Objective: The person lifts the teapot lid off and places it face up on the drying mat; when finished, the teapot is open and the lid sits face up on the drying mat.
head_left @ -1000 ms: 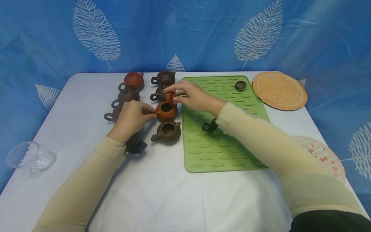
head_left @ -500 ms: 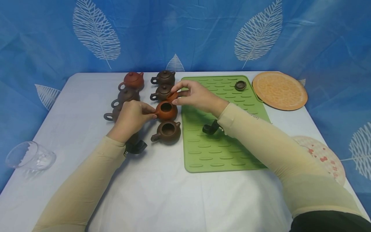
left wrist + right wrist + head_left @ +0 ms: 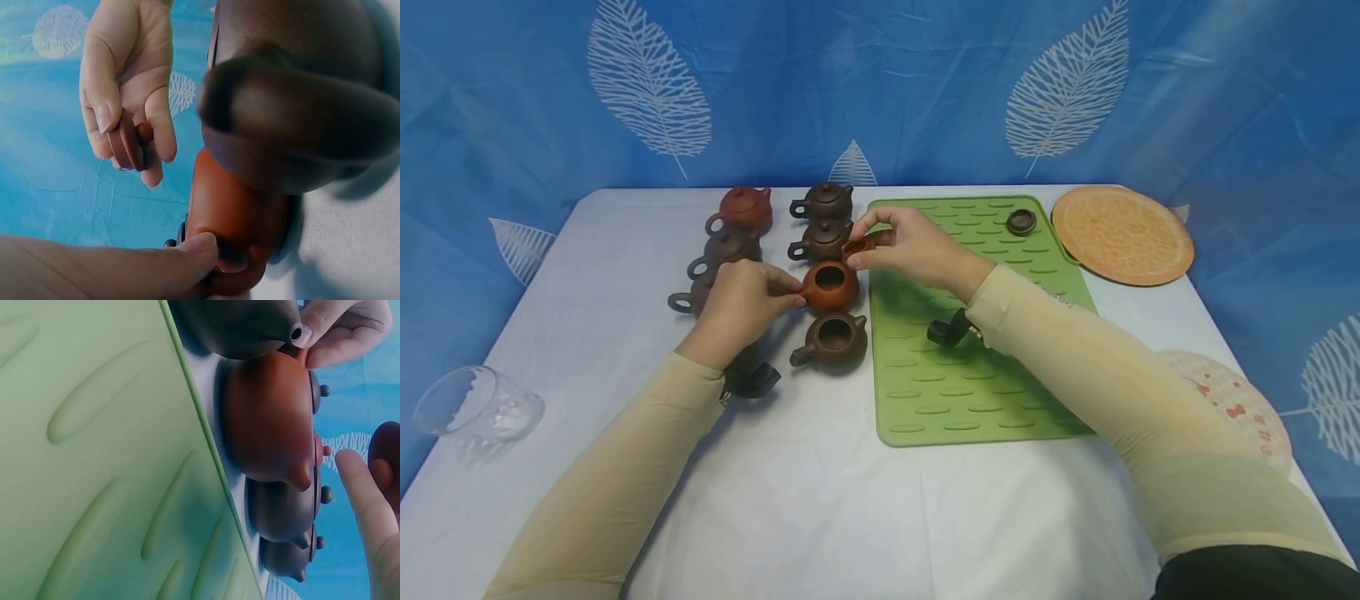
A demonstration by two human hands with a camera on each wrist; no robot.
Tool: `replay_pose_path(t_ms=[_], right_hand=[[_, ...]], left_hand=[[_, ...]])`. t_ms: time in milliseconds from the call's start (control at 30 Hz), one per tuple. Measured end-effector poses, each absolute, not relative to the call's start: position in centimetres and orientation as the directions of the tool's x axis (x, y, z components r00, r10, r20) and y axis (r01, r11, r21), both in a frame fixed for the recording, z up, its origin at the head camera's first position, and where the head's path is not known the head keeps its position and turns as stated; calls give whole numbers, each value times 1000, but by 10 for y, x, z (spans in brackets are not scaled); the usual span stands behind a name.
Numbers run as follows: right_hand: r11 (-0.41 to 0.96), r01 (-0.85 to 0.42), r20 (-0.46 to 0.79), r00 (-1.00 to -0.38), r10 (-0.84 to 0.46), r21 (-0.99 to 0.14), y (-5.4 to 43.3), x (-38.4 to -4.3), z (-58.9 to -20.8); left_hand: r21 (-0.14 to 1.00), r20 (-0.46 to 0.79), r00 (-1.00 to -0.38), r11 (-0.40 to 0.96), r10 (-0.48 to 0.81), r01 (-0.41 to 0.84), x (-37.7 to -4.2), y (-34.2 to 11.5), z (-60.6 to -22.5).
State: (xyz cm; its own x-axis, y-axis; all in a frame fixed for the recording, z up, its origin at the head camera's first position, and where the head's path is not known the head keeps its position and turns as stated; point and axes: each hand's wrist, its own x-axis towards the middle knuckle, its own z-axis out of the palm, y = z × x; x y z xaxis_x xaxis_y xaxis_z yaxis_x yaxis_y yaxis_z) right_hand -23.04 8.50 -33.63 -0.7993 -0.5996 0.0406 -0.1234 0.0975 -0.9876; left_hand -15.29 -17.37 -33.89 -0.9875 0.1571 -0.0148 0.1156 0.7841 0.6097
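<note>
An orange-brown teapot (image 3: 835,300) stands lidless on the white cloth, its round opening facing up. My left hand (image 3: 741,304) pinches its handle between thumb and fingers. Just above the teapot's far right side, my right hand (image 3: 913,250) holds a small orange-brown lid (image 3: 127,144) by its edge. In the left wrist view the lid is tilted on edge, its knob toward the fingers and apart from the pot. Nearer the front stands a brown teapot (image 3: 842,357), also lidless. A dark lid (image 3: 1021,222) lies on the green mat (image 3: 940,417).
Behind the orange-brown pot stand two dark lidded teapots (image 3: 826,202). A left row includes a red teapot (image 3: 747,208) and dark ones, partly hidden by my left hand. A clear glass (image 3: 482,404) lies at the far left. An orange round mat (image 3: 1123,235) sits at the back right.
My right hand has shifted slightly right with the lid, and the lid's tilt has changed between the fingers. The left hand keeps its hold on the teapot handle.
</note>
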Motion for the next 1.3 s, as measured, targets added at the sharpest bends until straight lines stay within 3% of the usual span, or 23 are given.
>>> replay_pose_path(t_ms=[767, 1300], right_hand=[[185, -189, 81, -878, -472, -964, 115, -243, -332], [357, -85, -63, -921, -384, -930, 165, -253, -323]], left_hand=[[612, -38, -987, 785, 156, 100, -153, -173, -337], [621, -40, -987, 778, 153, 96, -153, -173, -338]])
